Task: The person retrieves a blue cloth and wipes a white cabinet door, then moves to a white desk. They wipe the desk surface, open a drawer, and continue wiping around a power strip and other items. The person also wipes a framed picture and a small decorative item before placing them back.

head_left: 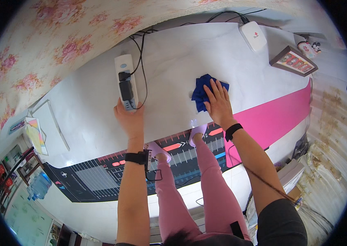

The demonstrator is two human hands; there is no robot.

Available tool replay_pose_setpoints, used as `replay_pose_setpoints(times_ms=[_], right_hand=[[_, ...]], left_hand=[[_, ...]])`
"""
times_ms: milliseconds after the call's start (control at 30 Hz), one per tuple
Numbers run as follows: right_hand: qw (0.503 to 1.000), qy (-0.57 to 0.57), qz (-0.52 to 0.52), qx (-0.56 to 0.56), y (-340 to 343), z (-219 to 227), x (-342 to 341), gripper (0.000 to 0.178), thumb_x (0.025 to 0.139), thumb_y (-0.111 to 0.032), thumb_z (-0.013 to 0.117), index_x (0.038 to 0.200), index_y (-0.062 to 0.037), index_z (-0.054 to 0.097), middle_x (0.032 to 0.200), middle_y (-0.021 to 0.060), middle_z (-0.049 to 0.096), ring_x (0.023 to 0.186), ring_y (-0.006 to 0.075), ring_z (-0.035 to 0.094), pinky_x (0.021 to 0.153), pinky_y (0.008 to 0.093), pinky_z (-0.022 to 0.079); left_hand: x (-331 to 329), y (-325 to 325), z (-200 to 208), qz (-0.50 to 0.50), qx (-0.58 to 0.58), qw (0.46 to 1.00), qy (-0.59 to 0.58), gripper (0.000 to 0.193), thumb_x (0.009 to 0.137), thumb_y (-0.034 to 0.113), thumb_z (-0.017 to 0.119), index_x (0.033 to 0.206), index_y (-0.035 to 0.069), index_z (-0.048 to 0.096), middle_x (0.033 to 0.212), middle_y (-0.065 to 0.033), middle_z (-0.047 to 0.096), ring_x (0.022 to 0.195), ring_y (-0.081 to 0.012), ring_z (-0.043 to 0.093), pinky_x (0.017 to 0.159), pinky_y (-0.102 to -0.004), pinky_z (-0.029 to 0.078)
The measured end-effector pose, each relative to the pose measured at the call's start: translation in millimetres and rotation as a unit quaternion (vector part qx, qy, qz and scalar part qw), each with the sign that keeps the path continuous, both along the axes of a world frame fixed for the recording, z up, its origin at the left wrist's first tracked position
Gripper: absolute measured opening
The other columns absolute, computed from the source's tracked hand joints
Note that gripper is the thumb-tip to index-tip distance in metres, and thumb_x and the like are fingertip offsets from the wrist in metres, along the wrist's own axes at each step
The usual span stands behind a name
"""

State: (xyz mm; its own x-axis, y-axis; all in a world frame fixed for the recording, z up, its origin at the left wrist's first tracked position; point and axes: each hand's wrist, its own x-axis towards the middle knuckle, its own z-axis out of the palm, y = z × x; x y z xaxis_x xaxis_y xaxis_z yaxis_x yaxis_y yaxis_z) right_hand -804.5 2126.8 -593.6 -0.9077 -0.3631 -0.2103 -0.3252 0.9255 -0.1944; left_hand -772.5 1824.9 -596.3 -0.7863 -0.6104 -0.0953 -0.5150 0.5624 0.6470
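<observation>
My right hand (219, 102) lies flat with fingers spread on a crumpled blue cloth (203, 91), pressing it onto the white table top (173, 61). My left hand (129, 118) grips the near end of a white power strip (126, 81) and holds it just above the table. A black plug and adapter sit in the strip, and a black cable (142, 53) runs from it toward the far wall. Both wrists wear black bands.
A white box-shaped device (252, 35) with a cable stands at the far right of the table. A framed picture (293, 60) lies beside it. A pink mat (276, 115) and a black patterned mat (99, 176) cover the near edge. Water bottles (39, 185) stand at lower left.
</observation>
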Motion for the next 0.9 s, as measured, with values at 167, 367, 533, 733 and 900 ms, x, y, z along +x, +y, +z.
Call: replay_pose_setpoints(times_ms=[167,367,533,733,900], right_hand=[[0.988,0.026,-0.152,-0.002,-39,-8,-7,0.058,0.087,-0.026,0.06,0.14,-0.0103,0.042,0.151,0.0158,0.029,0.139,0.0352,0.027,0.113,0.0497,0.021],[0.989,0.101,-0.092,-0.057,-181,-31,-37,0.061,0.088,-0.036,0.057,0.14,-0.0087,0.042,0.152,0.0157,0.029,0.143,0.034,0.02,0.113,0.0522,0.018],[0.972,0.074,0.104,-0.197,-283,-27,-67,0.058,0.081,-0.033,0.064,0.133,-0.0108,0.052,0.146,0.0122,0.04,0.139,0.0305,0.03,0.113,0.0507,0.021],[0.93,0.113,0.257,-0.238,-283,-42,-104,0.046,0.084,-0.034,0.062,0.127,-0.0172,0.057,0.142,0.0054,0.047,0.136,0.0238,0.036,0.111,0.0469,0.026],[0.955,0.176,0.209,-0.118,-144,-41,-177,0.046,0.089,-0.036,0.056,0.132,-0.0181,0.053,0.144,0.006,0.045,0.135,0.0267,0.037,0.111,0.047,0.028]], left_hand=[[-13,-31,29,0.048,0.07,0.996,-0.023,0.039,0.072,0.024,0.076,0.096,-0.005,0.065,0.08,-0.0122,0.065,0.068,-0.0255,0.061,0.063,-0.0346,0.049],[-32,-69,79,0.174,0.294,0.937,0.065,0.036,0.075,0.03,0.072,0.09,-0.002,0.063,0.074,-0.0082,0.064,0.061,-0.0135,0.06,0.053,-0.0223,0.038],[-33,-80,92,0.148,0.22,0.963,0.054,0.037,0.078,0.026,0.069,0.095,-0.005,0.064,0.076,-0.0065,0.062,0.063,-0.0128,0.056,0.057,-0.0239,0.045],[-13,-85,63,0.17,0.16,0.972,-0.005,0.044,0.079,0.024,0.069,0.105,-0.01,0.062,0.086,-0.0122,0.066,0.072,-0.0153,0.061,0.064,-0.0246,0.049],[7,-72,28,0.126,0.084,0.988,-0.015,0.053,0.078,0.018,0.073,0.117,-0.014,0.056,0.101,-0.0173,0.067,0.082,-0.0189,0.063,0.074,-0.0274,0.05]])
